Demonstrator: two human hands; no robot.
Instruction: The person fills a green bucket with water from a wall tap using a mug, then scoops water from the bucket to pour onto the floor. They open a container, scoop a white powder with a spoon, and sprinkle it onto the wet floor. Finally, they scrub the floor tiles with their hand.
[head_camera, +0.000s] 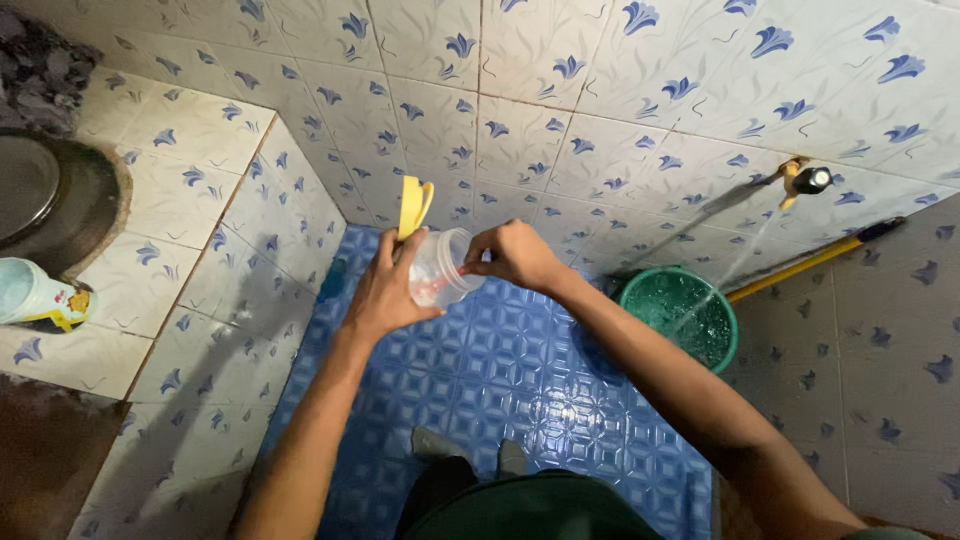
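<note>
My left hand (385, 285) grips a clear plastic bottle (440, 268) tilted on its side, its open mouth facing right. A yellow flip lid (413, 205) stands up from the bottle above my left fingers. My right hand (515, 255) is at the bottle's mouth, fingers pinched on something thin and reddish that reaches inside; what it is I cannot tell. Both arms reach out over a blue patterned tile floor (500, 370).
A wall tap (805, 180) runs water into a green bucket (682, 315) at the right. A yellow-handled tool (815, 262) leans by the wall behind it. A tiled ledge (180, 230) at left carries a plastic container (35, 295) and a dark metal vessel (50, 195). My feet (470, 455) stand below.
</note>
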